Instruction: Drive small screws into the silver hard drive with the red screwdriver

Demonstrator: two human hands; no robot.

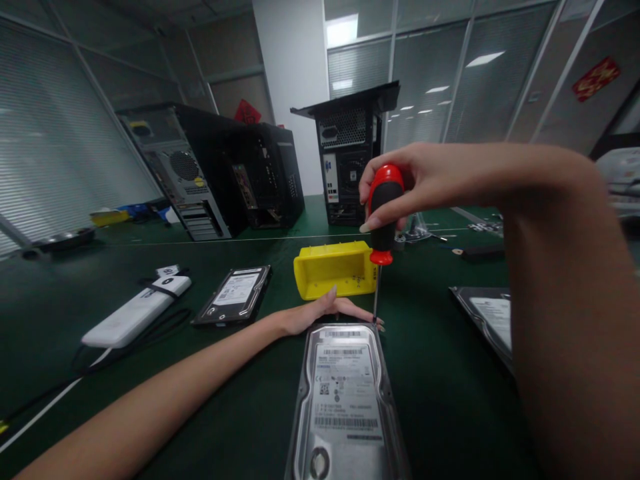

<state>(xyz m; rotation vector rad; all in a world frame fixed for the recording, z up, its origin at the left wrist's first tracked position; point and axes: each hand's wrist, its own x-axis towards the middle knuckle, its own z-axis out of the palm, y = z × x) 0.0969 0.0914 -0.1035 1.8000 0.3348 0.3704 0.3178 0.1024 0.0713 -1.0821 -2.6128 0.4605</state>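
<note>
One screwdriver is clamped in the right hand, tip at the hard drive's far corner; the left hand is held there, thumb apart. Steady, upright turning seems needed.

Bare hands, bare forearms.

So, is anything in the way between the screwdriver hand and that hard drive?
Nothing visible: the right hand holds the screwdriver, its shaft unobstructed down to the far right corner of the hard drive. The left hand lies just beyond it.
</note>
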